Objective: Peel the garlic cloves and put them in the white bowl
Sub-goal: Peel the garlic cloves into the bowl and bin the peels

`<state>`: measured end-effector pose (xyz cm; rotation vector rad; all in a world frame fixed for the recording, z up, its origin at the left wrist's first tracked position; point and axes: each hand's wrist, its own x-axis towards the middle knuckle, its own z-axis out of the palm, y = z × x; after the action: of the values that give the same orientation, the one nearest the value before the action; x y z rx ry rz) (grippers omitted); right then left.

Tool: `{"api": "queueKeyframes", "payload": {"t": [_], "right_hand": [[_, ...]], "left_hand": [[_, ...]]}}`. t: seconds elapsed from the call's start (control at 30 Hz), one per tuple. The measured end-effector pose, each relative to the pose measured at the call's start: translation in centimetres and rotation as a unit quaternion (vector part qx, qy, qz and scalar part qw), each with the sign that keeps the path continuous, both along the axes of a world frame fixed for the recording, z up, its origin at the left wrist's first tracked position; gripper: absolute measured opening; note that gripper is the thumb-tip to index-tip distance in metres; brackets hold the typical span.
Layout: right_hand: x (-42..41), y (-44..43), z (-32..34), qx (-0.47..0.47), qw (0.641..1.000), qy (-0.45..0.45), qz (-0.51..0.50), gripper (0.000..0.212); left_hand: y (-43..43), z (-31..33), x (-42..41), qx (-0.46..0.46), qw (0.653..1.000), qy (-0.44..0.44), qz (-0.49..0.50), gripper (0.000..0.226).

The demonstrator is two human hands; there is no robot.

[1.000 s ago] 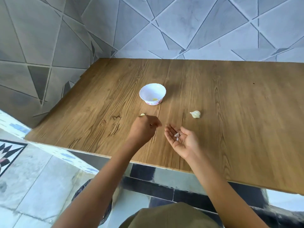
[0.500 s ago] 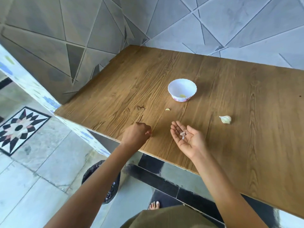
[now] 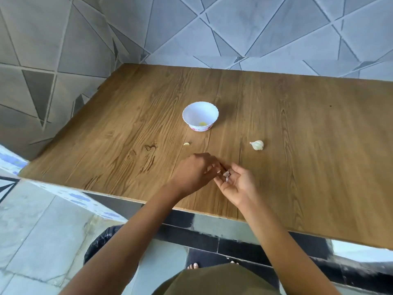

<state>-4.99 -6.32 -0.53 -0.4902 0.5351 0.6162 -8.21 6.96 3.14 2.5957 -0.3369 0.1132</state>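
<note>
The white bowl [image 3: 200, 113] stands mid-table with one peeled yellowish clove [image 3: 203, 123] inside. A single loose clove [image 3: 186, 143] lies on the wood just in front of the bowl. To the right of it sits a garlic bulb piece [image 3: 257, 145]. My right hand [image 3: 237, 185] is palm up near the table's front edge, with scraps of papery garlic skin [image 3: 226, 175] on its fingers. My left hand [image 3: 194, 172] is close against it, its curled fingertips pinching at the skin.
The wooden table [image 3: 308, 167] meets tiled walls at the back and left. Its front edge runs just under my wrists. Below the edge on the floor stands a black-lined bin [image 3: 100, 243]. My toes show near it.
My left hand moved right from the table's front edge to my right palm and closed its fingertips on the skin. The camera swung back toward the table's centre.
</note>
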Motion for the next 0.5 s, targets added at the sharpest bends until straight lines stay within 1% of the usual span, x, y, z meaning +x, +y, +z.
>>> {"api": "queueKeyframes", "payload": {"t": [0.07,0.1,0.2,0.3,0.4,0.5], "right_hand": [[0.1,-1.0,0.1,-0.009,1.000,-0.008,-0.018,0.055],[0.1,-1.6,0.3,-0.008,1.000,-0.008,-0.028,0.054],[0.5,-3.6,0.7,0.003,0.998,-0.003,-0.062,0.040],[0.5,-5.5,0.7,0.015,0.995,0.002,-0.097,0.038],[0.3,-7.1,0.7,0.016,0.994,-0.005,-0.112,0.039],[0.2,-8.3,0.6,0.017,0.992,-0.007,-0.126,0.039]], "left_hand": [[-1.5,-0.1,0.8,0.040,0.999,-0.019,-0.030,0.014],[-2.1,0.0,1.1,0.043,0.998,-0.026,-0.038,0.013],[-3.3,0.5,2.3,0.012,0.999,-0.017,-0.028,0.008],[-4.1,0.3,3.0,-0.013,1.000,-0.008,-0.025,0.009],[-3.7,-0.6,3.4,0.010,1.000,0.012,0.010,0.026],[-3.3,-1.8,3.6,0.065,0.995,0.062,0.048,0.038]]}}
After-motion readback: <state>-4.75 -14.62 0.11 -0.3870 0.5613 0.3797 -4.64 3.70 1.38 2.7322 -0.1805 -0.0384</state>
